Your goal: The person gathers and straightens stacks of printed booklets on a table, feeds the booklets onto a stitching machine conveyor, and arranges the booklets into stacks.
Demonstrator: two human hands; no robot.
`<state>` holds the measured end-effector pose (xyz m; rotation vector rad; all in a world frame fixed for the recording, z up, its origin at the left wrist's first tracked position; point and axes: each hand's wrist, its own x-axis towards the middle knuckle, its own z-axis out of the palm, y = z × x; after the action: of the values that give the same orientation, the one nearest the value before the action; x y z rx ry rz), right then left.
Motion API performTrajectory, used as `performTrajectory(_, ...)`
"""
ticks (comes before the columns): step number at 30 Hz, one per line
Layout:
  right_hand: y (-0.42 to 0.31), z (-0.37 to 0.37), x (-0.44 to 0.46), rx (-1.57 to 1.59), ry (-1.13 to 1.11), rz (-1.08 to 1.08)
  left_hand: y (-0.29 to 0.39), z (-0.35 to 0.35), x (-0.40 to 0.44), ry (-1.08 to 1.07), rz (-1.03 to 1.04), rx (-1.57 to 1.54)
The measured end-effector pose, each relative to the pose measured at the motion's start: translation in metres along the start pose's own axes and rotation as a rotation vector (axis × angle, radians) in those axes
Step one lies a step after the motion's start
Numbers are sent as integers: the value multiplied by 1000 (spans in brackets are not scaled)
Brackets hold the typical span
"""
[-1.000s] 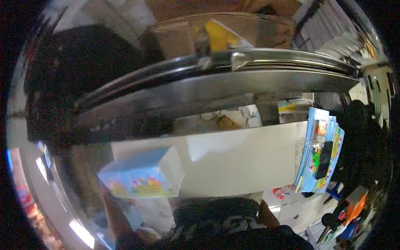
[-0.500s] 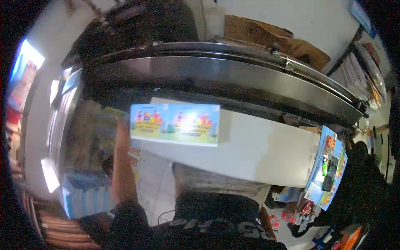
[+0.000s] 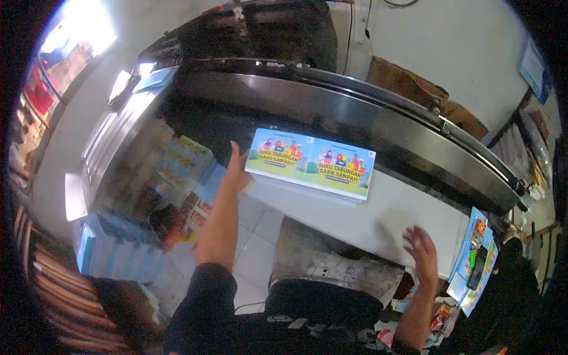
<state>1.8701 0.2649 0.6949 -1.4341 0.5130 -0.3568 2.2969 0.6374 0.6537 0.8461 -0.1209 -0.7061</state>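
A thick stack of printed sheets [image 3: 310, 163], its top showing two matching covers that read "BUKU TABUNGAN BANK SAMPAH", lies at the left end of the long white table [image 3: 402, 219]. Against the stack's left edge is my left hand [image 3: 238, 170], thumb raised and spread; its other fingers are partly hidden. My right hand [image 3: 420, 245] hovers over the table's front edge towards the right, fingers apart, holding nothing. Beyond it, a smaller pile of blue printed sheets [image 3: 470, 260] sits at the table's right end with a dark object and a green item on top.
A long metal bar [image 3: 355, 109] runs behind the table. Several blue-and-white stacks [image 3: 121, 254] stand at the lower left, with more printed covers [image 3: 183, 160] nearby. A dark stool [image 3: 322, 299] is close in front of me. Brown cardboard [image 3: 408, 83] leans at the back.
The view has swung left. The stack, earlier tilted in my left hand, now lies face up at the table's left end. My right hand has come into view, open.
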Motion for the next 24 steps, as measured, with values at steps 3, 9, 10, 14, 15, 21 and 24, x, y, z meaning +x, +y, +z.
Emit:
performTrajectory(3, 22, 49, 77, -27, 34, -10, -9, -25, 19, 131, -69, -36)
performTrajectory(9, 17, 121, 129, 221, -29, 169, -7, -10, 15, -42, -83, -99)
performTrajectory(10, 4, 126, 123, 181, -152, 133, -5, 11, 1, 31, -82, -13)
performTrajectory(14, 25, 113, 135, 245, -124, 182, -7, 5, 12, 114, -12, 73)
performTrajectory(15, 28, 109, 139, 259, -154, 196, -8, -5, 19, 85, -9, 51)
performTrajectory(21, 15, 120, 144, 233, -34, 200, -14, -5, 7, 134, -35, -54)
performTrajectory(24, 17, 130, 148, 346, -58, 201, -24, -38, 24, 36, 39, 113)
